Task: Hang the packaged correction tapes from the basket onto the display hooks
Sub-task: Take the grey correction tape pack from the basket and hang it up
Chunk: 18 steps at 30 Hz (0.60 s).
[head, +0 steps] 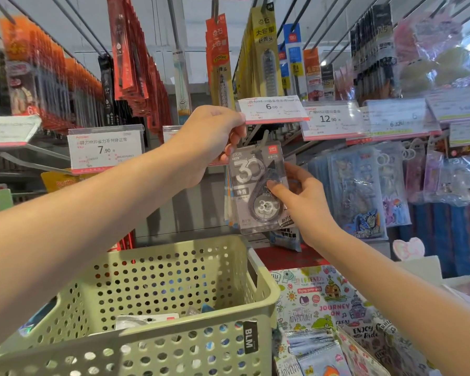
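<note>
Far left, 9 o'clock: packed rows of orange and red packs (52, 77) on hooks, no free room there. Below them the 7.90 tag (105, 149).

Basket (190, 329) at 6–7 o'clock, green, perforated; left forearm passes over its left rim. A couple of packs (147, 320) lie on its floor. Its right wall sits just beside a printed stack (323, 302).

Left hand (204, 142) near centre, pinching the top left corner of the tape pack (258, 185), right under the 6.00 tag (272, 109). Pack hangs upright; its top hole is on or at the hook (263, 139), can't tell whether fully seated. More packs directly behind it on the same hook.

Right hand (304, 196) at 4 o'clock of the pack, thumb on the front blister, fingers behind, gripping the lower right edge.

Right of that, 3 o'clock: clear-bagged items (356, 191) hang just beside the pack, tight gap. Open space only below the pack, above the red shelf (288, 257).
</note>
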Motion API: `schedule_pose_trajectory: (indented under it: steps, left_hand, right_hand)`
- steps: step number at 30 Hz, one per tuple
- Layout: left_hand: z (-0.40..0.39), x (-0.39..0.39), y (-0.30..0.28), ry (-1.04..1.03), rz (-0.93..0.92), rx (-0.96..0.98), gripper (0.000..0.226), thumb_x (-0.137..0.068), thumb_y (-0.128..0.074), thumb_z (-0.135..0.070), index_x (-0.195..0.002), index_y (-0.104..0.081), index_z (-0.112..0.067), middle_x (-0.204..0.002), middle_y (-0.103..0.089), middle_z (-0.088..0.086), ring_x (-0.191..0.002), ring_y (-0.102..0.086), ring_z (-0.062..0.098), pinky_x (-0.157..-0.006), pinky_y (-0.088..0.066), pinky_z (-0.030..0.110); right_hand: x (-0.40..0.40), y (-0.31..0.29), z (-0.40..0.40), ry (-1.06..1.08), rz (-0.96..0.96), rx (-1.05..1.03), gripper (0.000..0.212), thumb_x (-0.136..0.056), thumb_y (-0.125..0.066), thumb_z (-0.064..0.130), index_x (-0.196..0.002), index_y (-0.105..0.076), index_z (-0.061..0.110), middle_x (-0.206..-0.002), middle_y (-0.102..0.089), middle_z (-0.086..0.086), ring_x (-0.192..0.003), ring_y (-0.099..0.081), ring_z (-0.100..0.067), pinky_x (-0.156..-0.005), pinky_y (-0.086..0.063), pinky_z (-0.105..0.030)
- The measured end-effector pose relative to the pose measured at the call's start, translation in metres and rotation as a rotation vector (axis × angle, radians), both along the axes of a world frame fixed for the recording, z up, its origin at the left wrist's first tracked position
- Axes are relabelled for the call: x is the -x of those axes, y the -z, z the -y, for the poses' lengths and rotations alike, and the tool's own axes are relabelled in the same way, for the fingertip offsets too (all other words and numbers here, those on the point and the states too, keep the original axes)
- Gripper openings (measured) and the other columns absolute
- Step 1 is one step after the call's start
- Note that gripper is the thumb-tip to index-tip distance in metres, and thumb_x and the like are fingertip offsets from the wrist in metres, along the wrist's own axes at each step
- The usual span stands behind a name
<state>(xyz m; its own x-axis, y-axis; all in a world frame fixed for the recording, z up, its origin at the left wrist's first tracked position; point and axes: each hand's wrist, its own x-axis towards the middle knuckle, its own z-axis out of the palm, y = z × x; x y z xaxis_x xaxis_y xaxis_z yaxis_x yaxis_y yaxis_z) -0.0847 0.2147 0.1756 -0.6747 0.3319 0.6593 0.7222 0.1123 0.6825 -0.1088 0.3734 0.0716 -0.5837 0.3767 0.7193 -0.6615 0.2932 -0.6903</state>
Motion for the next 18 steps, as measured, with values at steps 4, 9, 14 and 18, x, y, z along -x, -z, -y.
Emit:
schedule_pose_trajectory:
  steps: [4,9,14,18]
  left_hand:
    - [0.000,0.001,0.001,0.003,0.000,0.001,0.034,-0.094,-0.046,-0.015,-0.062,-0.054,-0.011,-0.059,-0.045,0.002,-0.047,-0.038,0.012,-0.049,-0.033,0.024]
    - [-0.001,0.003,0.005,0.022,-0.001,0.007,0.036,-0.097,-0.043,-0.017,-0.063,-0.052,-0.010,-0.055,-0.043,0.002,-0.045,-0.038,0.013,-0.045,-0.031,0.022]
    - [0.002,0.004,0.010,0.024,0.007,0.035,0.033,-0.098,-0.042,-0.025,-0.072,-0.054,-0.010,-0.057,-0.046,0.004,-0.048,-0.040,0.015,-0.047,-0.032,0.024]
    - [0.014,0.004,0.021,-0.024,-0.047,0.140,0.025,-0.095,-0.047,-0.023,-0.074,-0.055,-0.011,-0.056,-0.048,0.005,-0.044,-0.041,0.013,-0.049,-0.033,0.025]
  right_hand:
    - [0.004,0.001,-0.001,0.035,0.014,-0.003,0.055,-0.082,-0.068,0.019,-0.134,-0.049,0.011,-0.115,-0.065,-0.009,-0.103,-0.063,-0.016,-0.092,-0.052,-0.031]
    - [0.002,0.002,-0.002,0.113,0.050,-0.051,0.056,-0.082,-0.068,0.024,-0.134,-0.049,0.014,-0.129,-0.055,-0.008,-0.114,-0.054,-0.017,-0.100,-0.045,-0.035]
    - [-0.007,0.003,0.004,0.188,-0.054,-0.067,0.052,-0.082,-0.068,0.024,-0.130,-0.046,0.023,-0.126,-0.051,-0.001,-0.109,-0.051,-0.011,-0.095,-0.043,-0.028]
    - [-0.023,0.003,0.013,0.115,-0.220,-0.217,0.022,-0.083,-0.067,0.012,-0.099,-0.056,0.024,-0.102,-0.060,0.000,-0.089,-0.057,-0.008,-0.081,-0.047,-0.020]
